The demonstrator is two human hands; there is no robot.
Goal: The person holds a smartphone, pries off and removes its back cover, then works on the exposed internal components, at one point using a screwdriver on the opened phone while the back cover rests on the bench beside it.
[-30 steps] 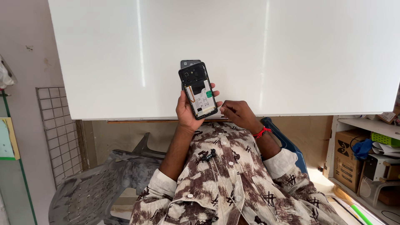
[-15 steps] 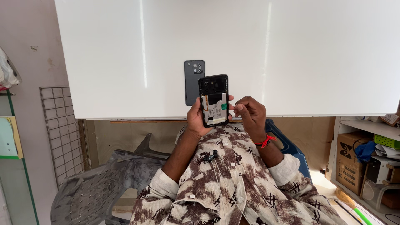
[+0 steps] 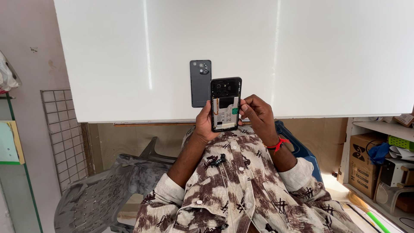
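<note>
- Left hand (image 3: pixel 206 123) grips an opened phone (image 3: pixel 225 105) upright by its lower half, fingers wrapped behind the body and thumb along the left edge; phone is raised just over the near edge of the white table (image 3: pixel 323 56)
- Phone's back is off: dark upper board area with camera modules, pale battery with a small green tab, and an orange flex strip along the left side of it all show
- Right hand (image 3: pixel 258 113) sits at the phone's right edge, fingertips (image 3: pixel 244 105) pinched close together beside the battery; cannot tell whether a tool or a small part is between them
- Dark grey back cover (image 3: pixel 200 83) lies flat on the table, just left of and behind the held phone, outer side with camera cut-outs up, apart from both hands
- Judgement on progress: cover removal is done; internals look in place, so any work on battery or board appears early or not yet begun
- Surroundings: grey plastic chair (image 3: pixel 103 190) lower left, shelf with cardboard boxes (image 3: pixel 364 166) at right, clip microphone (image 3: pixel 219 160) on the patterned shirt, red thread on the right wrist
</note>
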